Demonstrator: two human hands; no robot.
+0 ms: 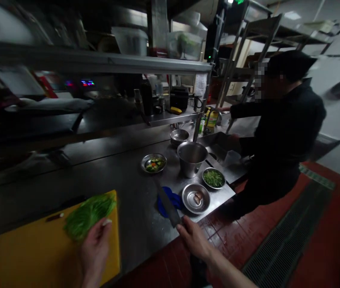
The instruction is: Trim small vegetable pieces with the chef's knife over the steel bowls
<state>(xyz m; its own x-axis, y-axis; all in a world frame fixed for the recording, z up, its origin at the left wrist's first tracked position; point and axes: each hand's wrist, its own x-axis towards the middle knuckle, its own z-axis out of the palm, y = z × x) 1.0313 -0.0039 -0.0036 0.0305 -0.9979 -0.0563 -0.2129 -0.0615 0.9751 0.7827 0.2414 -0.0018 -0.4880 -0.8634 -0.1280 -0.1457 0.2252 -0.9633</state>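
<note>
My right hand [194, 237] is closed round the handle of a kitchen knife [166, 202]. Its long blade points up and left over a crumpled blue cloth [176, 199] on the steel counter. At the cutting board, my left hand [96, 244] has its fingers pinched together, with a small white piece [107, 221] showing at the fingertips. Just beyond that hand a green leafy cabbage [88, 214] lies on the yellow cutting board [31, 252]. A small dark object with a pale end [55, 217] rests left of the cabbage.
Metal bowls hold chopped greens [214, 177], brown pieces [198, 197] and mixed vegetables [152, 164]. A deep steel pot [191, 160] stands among them. Right of the counter, a person in black [284, 120] is at the sink [218, 140]. A steel shelf [109, 60] runs overhead.
</note>
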